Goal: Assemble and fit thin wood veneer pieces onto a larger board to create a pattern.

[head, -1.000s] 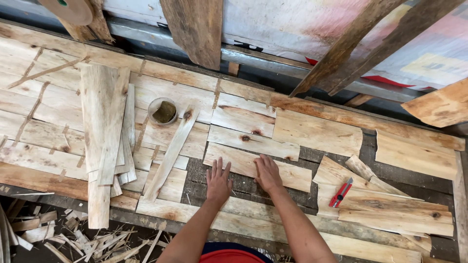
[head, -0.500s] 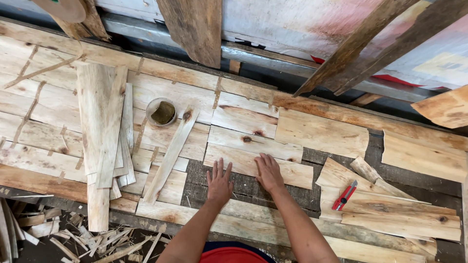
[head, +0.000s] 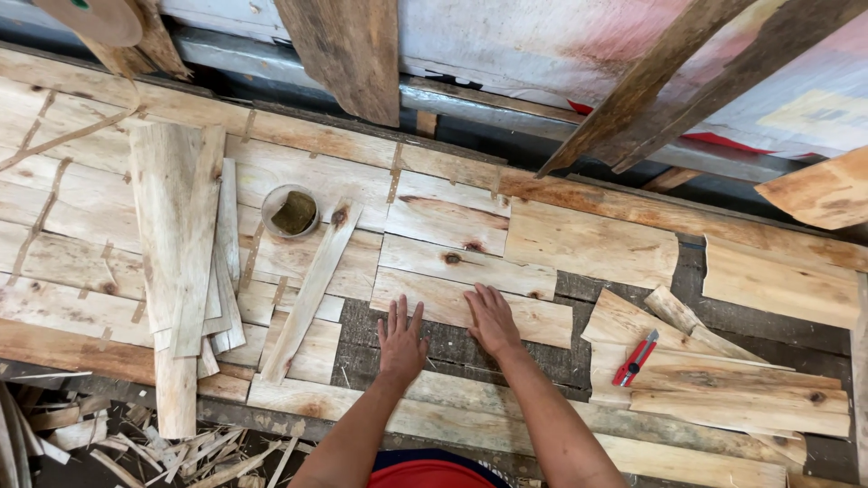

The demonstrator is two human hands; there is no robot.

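From my feed I look straight down on a worktop covered with thin pale wood veneer sheets laid edge to edge. Both hands lie flat, palms down, near its front edge. My left hand has its fingers spread and rests mostly on the dark bare patch of the worktop, its fingertips reaching the lower edge of a veneer strip. My right hand sits just beside it, fingers close together and pressed onto that same strip, which lies flat near the middle of the worktop, directly below two other knotty sheets. Neither hand pinches or holds anything.

To the left, a long narrow sliver of veneer lies diagonally across the sheets, its upper end near a small round bowl holding something dark greenish-brown. Farther left is a stack of long veneer strips running front to back, hanging over the front edge. On the right, well apart from the hands, a red utility knife lies on a loose pile of overlapping veneer pieces. Wood scraps litter the floor below the left front edge. A roll of brown tape shows at the top left corner, and rough dark planks lean over the back of the worktop.
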